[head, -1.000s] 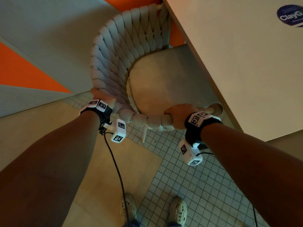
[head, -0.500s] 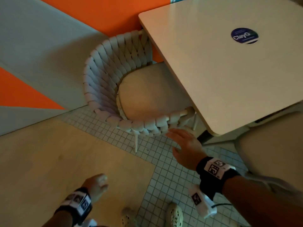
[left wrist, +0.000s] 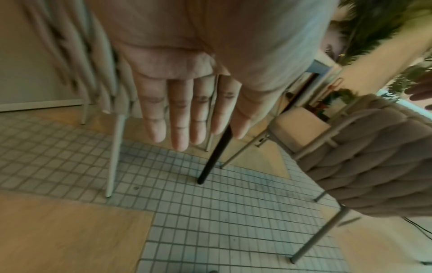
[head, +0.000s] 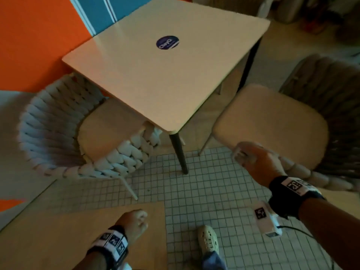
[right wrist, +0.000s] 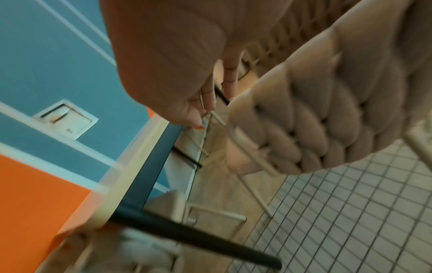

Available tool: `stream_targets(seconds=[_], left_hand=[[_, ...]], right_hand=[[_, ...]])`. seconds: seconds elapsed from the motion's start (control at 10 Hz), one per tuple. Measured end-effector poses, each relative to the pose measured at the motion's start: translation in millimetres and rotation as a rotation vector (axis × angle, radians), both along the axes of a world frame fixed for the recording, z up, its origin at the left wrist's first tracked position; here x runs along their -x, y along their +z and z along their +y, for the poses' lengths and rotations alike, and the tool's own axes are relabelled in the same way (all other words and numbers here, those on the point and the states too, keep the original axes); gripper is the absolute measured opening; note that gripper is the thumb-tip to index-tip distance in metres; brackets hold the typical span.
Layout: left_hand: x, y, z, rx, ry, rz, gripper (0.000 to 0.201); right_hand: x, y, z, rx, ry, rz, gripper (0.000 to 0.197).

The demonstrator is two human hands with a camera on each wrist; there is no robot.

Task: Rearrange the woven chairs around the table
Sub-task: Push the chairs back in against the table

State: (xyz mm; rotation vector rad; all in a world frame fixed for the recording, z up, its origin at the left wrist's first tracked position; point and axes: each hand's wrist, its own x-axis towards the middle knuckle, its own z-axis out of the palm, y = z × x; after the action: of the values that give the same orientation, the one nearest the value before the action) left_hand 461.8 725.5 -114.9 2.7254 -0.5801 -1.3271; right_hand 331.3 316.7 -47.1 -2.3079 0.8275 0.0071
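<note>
The left chair (head: 58, 133) stands at the left side of the table (head: 165, 78). Its open front faces right, toward the table, and its curved back faces the orange wall (head: 29, 36). The seat goes partly under the table top, and one arm end lies just under the near table corner. The right chair (head: 292, 123) stands at the right side of the table with its open front to the left and its back to the right. Its seat is outside the table edge, near the dark table leg (head: 178, 152).

Both chairs have a back and arms of thick woven rope, a smooth beige seat cushion and thin pale legs. The rope of the left chair looks whitish; the rope of the right chair looks more grey-brown, in shadow. The table top is pale, with a round dark sticker (head: 167, 42).

The right hand (head: 257, 162) is over the near arm end of the right chair, with fingers bent down around it. The picture is blurred, so I cannot tell if the fingers really hold the rope. In the right wrist view the fingers (right wrist: 230, 77) point down beside the woven arm (right wrist: 327, 110).

The left hand (head: 134, 223) is low, over the floor (head: 194, 201), well apart from both chairs. In the left wrist view its fingers (left wrist: 180, 114) are straight, together, and hold nothing.
</note>
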Motion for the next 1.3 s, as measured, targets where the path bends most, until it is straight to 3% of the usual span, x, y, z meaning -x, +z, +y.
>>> stream_targets(seconds=[0.1,0.3,0.4,0.5,0.6,0.8,1.0,1.2,1.3], left_hand=[[17.3,24.7,-63.8,0.048,-0.087,-0.012,0.037],[48.6,44.5,-185.1,0.229,-0.241,-0.143,0.068],[70.1,56.0,-259.6,0.338,-0.39,-0.229,0.082],[96.1,59.4,-337.8,0.379,-0.507,-0.304,0.101],[121.2,57.4,-410.8,0.288,-0.648,-0.345,0.11],[159.5,36.4,-512.2,0.042,-0.897,-0.3,0.11],[160.7,24.6,-530.1,-0.08,-0.934,-0.21,0.096],[164.8,29.7,-531.2,-0.118,-0.859,-0.22,0.039],[165.2,35.2,-531.5,-0.109,-0.837,-0.198,0.025]], right_hand=[[55.1,16.2,-40.1,0.028,-0.155,-0.031,0.04],[153.6,39.5,-130.8,0.273,-0.446,-0.126,0.05],[191.5,40.6,-184.3,0.307,-0.606,-0.077,0.063],[218.8,36.9,-234.6,0.238,-0.724,-0.006,0.072],[232.1,25.1,-276.6,0.065,-0.818,-0.017,0.08],[237.2,-1.5,-328.1,-0.288,-0.948,0.022,0.094],[228.7,-27.7,-343.9,-0.438,-0.959,0.013,0.083],[222.7,-41.2,-351.3,-0.527,-1.005,-0.031,0.08],[219.8,-44.4,-353.0,-0.489,-0.991,-0.018,0.074]])
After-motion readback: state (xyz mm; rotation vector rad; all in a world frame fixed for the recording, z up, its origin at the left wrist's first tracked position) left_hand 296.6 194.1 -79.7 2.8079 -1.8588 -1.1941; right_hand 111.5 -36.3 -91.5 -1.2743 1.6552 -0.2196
